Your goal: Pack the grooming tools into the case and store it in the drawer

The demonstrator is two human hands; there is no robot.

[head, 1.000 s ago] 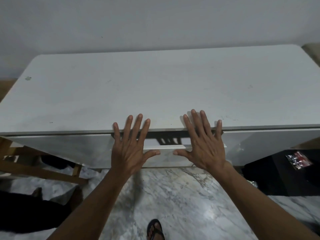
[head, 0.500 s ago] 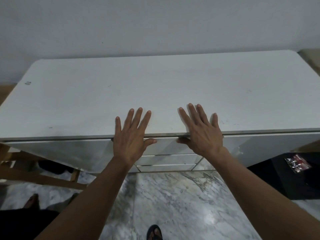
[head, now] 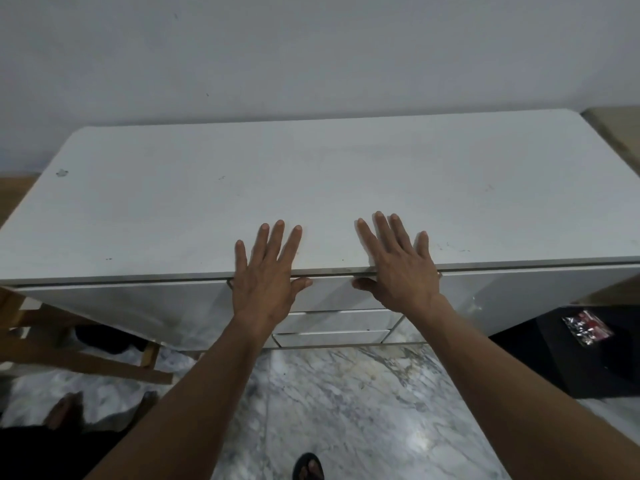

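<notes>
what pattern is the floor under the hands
White and grey veined marble floor, seen clearly in the head view.

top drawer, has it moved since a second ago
Yes. The top drawer slid inward under the white cabinet top; the dark gap at the front edge is gone and it now sits shut.

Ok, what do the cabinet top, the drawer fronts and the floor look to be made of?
Cabinet top: looks like matte white laminate or painted board, flat with scuffs and small marks; can't tell which. Drawer fronts: glossy white panels, since they reflect the floor's pattern. Floor: polished grey-veined marble or marble-look tile, with a sheen and a grout line.
</notes>
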